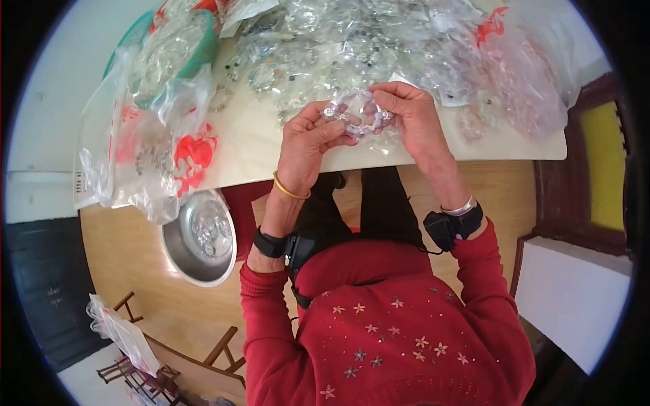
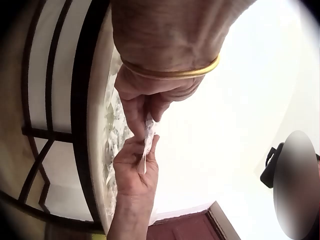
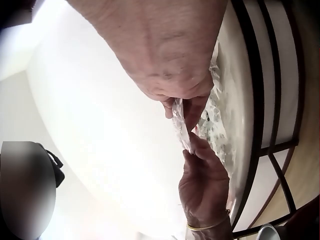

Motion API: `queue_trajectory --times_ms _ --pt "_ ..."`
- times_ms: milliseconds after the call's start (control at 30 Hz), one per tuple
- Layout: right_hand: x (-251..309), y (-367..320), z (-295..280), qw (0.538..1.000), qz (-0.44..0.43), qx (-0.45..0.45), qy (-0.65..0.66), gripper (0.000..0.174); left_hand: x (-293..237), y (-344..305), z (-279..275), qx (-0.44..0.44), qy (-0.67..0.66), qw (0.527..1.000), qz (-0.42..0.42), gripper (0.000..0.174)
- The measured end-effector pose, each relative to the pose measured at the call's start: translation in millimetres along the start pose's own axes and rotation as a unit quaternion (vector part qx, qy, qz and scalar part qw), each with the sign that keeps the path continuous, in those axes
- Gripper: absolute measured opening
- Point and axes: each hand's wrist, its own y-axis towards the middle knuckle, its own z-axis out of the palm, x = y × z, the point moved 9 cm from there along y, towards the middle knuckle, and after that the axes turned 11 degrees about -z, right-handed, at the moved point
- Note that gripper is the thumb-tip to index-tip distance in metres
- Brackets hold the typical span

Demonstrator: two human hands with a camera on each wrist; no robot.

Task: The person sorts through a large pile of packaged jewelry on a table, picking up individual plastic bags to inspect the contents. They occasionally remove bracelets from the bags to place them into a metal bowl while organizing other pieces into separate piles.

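Observation:
A clear plastic packet with a beaded bracelet (image 1: 359, 125) is held up over the table's near edge in the head view. My left hand (image 1: 305, 142) pinches its left side between thumb and fingers. At the packet's right side my right hand (image 1: 414, 118) grips it the same way. In the left wrist view the packet (image 2: 148, 142) appears edge-on between the left hand (image 2: 155, 90) and the right hand (image 2: 134, 172). The right wrist view likewise shows the thin packet (image 3: 181, 125) between the right hand (image 3: 185, 90) and the left hand (image 3: 205, 187).
Many bagged bracelets (image 1: 352, 54) cover the table's (image 1: 250, 159) far part. At left stand a green basket (image 1: 203, 51) and plastic bags with red print (image 1: 193, 159); a pinkish bag (image 1: 531, 88) lies right. Below the table's left side is a metal basin (image 1: 177, 247) holding packets.

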Motion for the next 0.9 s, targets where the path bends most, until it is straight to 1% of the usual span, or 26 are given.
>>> queue_trajectory --times_ms 100,200,233,333,367,467,533,600,667,733,800,833,867,900 --pt "-5.0 2.9 6.2 1.000 0.008 0.007 0.014 0.024 0.0 -1.7 -4.8 0.017 -0.030 0.999 0.005 0.026" --pt "-0.8 3.3 14.0 0.997 -0.005 -0.012 0.073 0.026 0.9 -5.5 -15.5 -0.006 -0.082 0.997 0.004 0.024" --pt "0.6 3.2 17.6 0.997 -0.004 -0.009 0.071 0.026 0.4 -6.2 -17.2 -0.007 -0.085 0.996 0.007 0.024" --pt "1.7 0.6 25.2 0.989 0.022 -0.042 0.139 0.029 -5.1 -9.0 -28.5 -0.041 -0.113 0.992 0.037 0.028" --pt "0.1 0.8 27.7 0.990 0.022 -0.040 0.137 0.029 -4.9 -9.1 -30.6 -0.041 -0.115 0.992 0.039 0.028" --pt "-14.6 -1.1 25.9 0.999 0.024 -0.022 0.011 0.033 -3.7 -5.2 -37.5 -0.054 -0.141 0.986 0.067 0.030" --pt "-17.4 -5.4 31.6 0.999 0.000 0.004 -0.052 0.031 -6.4 -8.9 -34.3 -0.094 -0.080 0.991 0.054 0.030" --pt "-16.9 -3.9 21.9 0.989 -0.019 -0.011 -0.146 0.024 -7.4 -8.8 -19.5 -0.073 -0.060 0.993 0.070 0.029" --pt "23.0 -7.1 16.8 0.993 -0.086 -0.003 -0.080 0.017 -10.5 -15.7 -11.5 -0.081 -0.023 0.995 0.060 0.031" --pt "78.4 -11.2 -23.4 0.981 -0.142 -0.070 -0.112 0.017 -18.7 -26.1 -13.9 -0.136 0.033 0.986 0.092 0.029" --pt "136.7 -21.4 -61.9 0.960 -0.198 -0.136 -0.146 0.017 -31.4 -36.5 -22.9 -0.179 0.165 0.957 0.158 0.024" --pt "173.3 -28.8 -84.0 0.928 -0.258 -0.176 -0.205 0.016 -31.8 -37.2 -26.7 -0.169 0.166 0.958 0.161 0.024" --pt "209.9 -38.0 -106.9 0.887 -0.314 -0.214 -0.261 0.015 -37.6 -42.1 -29.4 -0.193 0.225 0.935 0.194 0.022" --pt "243.4 -49.9 -122.3 0.832 -0.353 -0.243 -0.353 0.012 -41.5 -47.5 -30.6 -0.213 0.280 0.907 0.229 0.019"
